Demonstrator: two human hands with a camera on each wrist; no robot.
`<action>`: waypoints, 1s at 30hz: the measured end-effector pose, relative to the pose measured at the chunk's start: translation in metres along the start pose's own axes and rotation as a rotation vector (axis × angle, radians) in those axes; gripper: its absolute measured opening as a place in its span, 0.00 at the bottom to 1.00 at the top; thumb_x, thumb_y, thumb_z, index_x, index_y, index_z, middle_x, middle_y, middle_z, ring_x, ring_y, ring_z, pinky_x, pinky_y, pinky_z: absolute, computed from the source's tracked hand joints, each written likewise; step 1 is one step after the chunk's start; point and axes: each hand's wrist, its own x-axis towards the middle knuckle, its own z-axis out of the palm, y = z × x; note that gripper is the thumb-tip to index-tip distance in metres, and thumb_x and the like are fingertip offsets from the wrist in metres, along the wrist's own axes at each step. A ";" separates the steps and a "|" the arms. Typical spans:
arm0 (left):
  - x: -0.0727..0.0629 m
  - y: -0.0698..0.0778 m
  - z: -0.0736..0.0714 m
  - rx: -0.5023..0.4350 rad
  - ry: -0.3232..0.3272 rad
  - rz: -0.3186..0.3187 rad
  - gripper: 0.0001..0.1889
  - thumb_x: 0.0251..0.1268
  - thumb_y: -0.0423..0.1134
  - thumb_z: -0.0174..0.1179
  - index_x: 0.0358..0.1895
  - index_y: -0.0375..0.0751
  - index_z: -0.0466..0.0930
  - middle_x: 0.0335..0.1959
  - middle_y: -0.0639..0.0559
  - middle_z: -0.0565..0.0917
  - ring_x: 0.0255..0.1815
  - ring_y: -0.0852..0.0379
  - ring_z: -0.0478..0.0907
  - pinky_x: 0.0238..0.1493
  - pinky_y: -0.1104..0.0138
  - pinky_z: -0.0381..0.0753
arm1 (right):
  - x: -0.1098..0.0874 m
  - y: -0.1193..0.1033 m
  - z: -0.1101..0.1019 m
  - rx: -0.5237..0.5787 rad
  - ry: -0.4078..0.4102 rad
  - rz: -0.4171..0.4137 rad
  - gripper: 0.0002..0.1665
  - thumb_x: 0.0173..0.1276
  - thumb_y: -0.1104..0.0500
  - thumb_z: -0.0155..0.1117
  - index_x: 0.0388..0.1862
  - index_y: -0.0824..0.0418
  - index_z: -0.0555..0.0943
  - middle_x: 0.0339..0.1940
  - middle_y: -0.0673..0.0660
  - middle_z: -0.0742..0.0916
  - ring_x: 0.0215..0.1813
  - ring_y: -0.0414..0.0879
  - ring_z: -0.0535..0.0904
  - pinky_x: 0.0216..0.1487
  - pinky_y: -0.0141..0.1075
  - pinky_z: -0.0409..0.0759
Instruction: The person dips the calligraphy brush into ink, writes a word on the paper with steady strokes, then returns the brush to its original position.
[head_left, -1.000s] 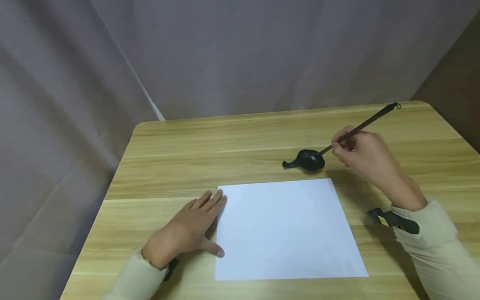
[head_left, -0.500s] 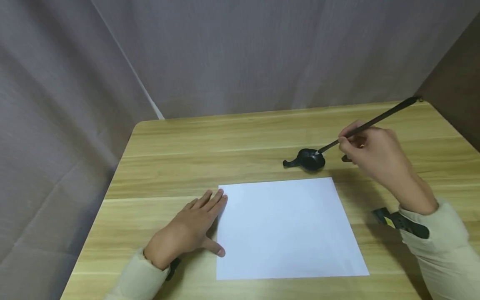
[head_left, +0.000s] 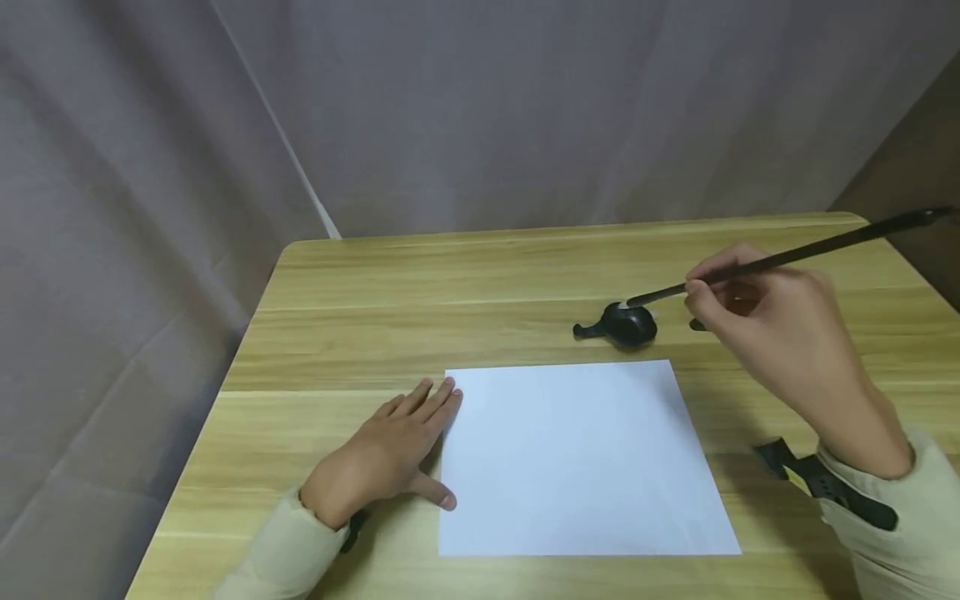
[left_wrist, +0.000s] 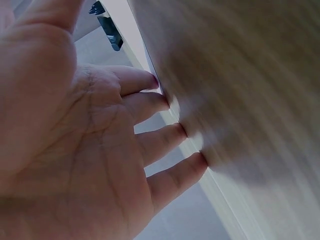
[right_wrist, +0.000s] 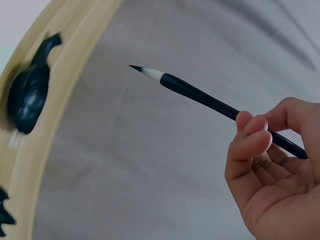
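Observation:
My right hand (head_left: 795, 342) pinches a dark-handled calligraphy brush (head_left: 832, 245) between thumb and fingers. In the right wrist view the brush (right_wrist: 200, 96) has white bristles with a black pointed tip, raised off the table. Its bristle end overlaps the far rim of a small black ink dish (head_left: 632, 328) with a curved stem in the head view. My left hand (head_left: 382, 454) lies with fingers spread at the left edge of a white paper sheet (head_left: 570, 458), fingertips and thumb tip on that edge. The left wrist view shows its palm (left_wrist: 85, 135) and straight fingers.
All this is on a light wood-grain table (head_left: 375, 308). A small dark jagged object (right_wrist: 5, 215) lies beyond the ink dish in the right wrist view, mostly hidden by my right hand in the head view. A grey curtain (head_left: 487, 117) hangs behind the table.
My right hand has moved right and toward me, tilting the brush lower. The brush tip went from inside the ink dish to its far rim. The left hand keeps its place on the paper.

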 end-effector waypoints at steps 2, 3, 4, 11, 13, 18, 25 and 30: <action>0.000 0.000 0.000 0.004 0.004 0.001 0.70 0.46 0.69 0.76 0.88 0.45 0.45 0.89 0.49 0.43 0.88 0.42 0.40 0.85 0.44 0.49 | -0.003 -0.009 0.000 0.017 0.007 -0.032 0.04 0.70 0.65 0.71 0.42 0.57 0.88 0.30 0.41 0.87 0.30 0.27 0.78 0.37 0.15 0.73; 0.000 0.000 0.000 0.004 0.006 0.001 0.70 0.46 0.69 0.76 0.88 0.45 0.45 0.89 0.49 0.43 0.88 0.42 0.40 0.85 0.44 0.49 | -0.005 -0.014 0.001 0.030 0.008 -0.050 0.05 0.70 0.66 0.71 0.41 0.58 0.88 0.30 0.40 0.87 0.31 0.27 0.79 0.37 0.15 0.74; 0.000 -0.001 0.000 0.004 0.007 0.000 0.70 0.46 0.69 0.76 0.88 0.45 0.45 0.89 0.49 0.43 0.88 0.42 0.40 0.85 0.44 0.49 | -0.006 -0.018 0.002 0.039 0.009 -0.068 0.05 0.70 0.66 0.71 0.41 0.58 0.88 0.30 0.40 0.87 0.31 0.27 0.79 0.37 0.15 0.74; 0.000 -0.001 0.000 0.004 0.009 -0.004 0.70 0.47 0.69 0.77 0.88 0.45 0.45 0.89 0.49 0.43 0.88 0.43 0.40 0.85 0.44 0.49 | -0.012 -0.035 0.015 0.126 -0.025 -0.104 0.07 0.69 0.69 0.72 0.41 0.59 0.88 0.33 0.45 0.88 0.31 0.30 0.82 0.39 0.16 0.77; 0.001 0.000 -0.001 0.008 0.014 0.000 0.69 0.47 0.69 0.77 0.88 0.45 0.45 0.89 0.49 0.43 0.88 0.43 0.39 0.85 0.44 0.49 | -0.013 -0.036 0.018 0.144 -0.038 -0.111 0.08 0.69 0.69 0.72 0.42 0.59 0.88 0.33 0.46 0.88 0.31 0.30 0.82 0.38 0.16 0.78; 0.006 0.002 -0.002 0.005 0.017 0.018 0.70 0.48 0.69 0.76 0.88 0.45 0.43 0.89 0.48 0.42 0.89 0.43 0.38 0.85 0.44 0.48 | -0.016 -0.039 0.027 0.170 -0.071 -0.163 0.10 0.66 0.73 0.72 0.41 0.59 0.88 0.33 0.47 0.88 0.30 0.32 0.80 0.34 0.18 0.78; 0.005 0.004 0.000 -0.004 0.010 0.001 0.71 0.46 0.69 0.77 0.88 0.45 0.43 0.89 0.49 0.43 0.89 0.44 0.38 0.85 0.43 0.48 | -0.023 -0.045 0.051 0.202 -0.137 -0.220 0.11 0.66 0.74 0.71 0.40 0.60 0.86 0.32 0.46 0.88 0.29 0.34 0.81 0.30 0.21 0.79; 0.004 0.004 0.000 -0.006 0.004 -0.012 0.72 0.45 0.70 0.77 0.88 0.43 0.43 0.89 0.48 0.42 0.89 0.45 0.37 0.85 0.44 0.48 | -0.029 -0.046 0.073 0.244 -0.174 -0.255 0.14 0.63 0.76 0.73 0.39 0.59 0.86 0.32 0.45 0.87 0.30 0.33 0.81 0.29 0.23 0.80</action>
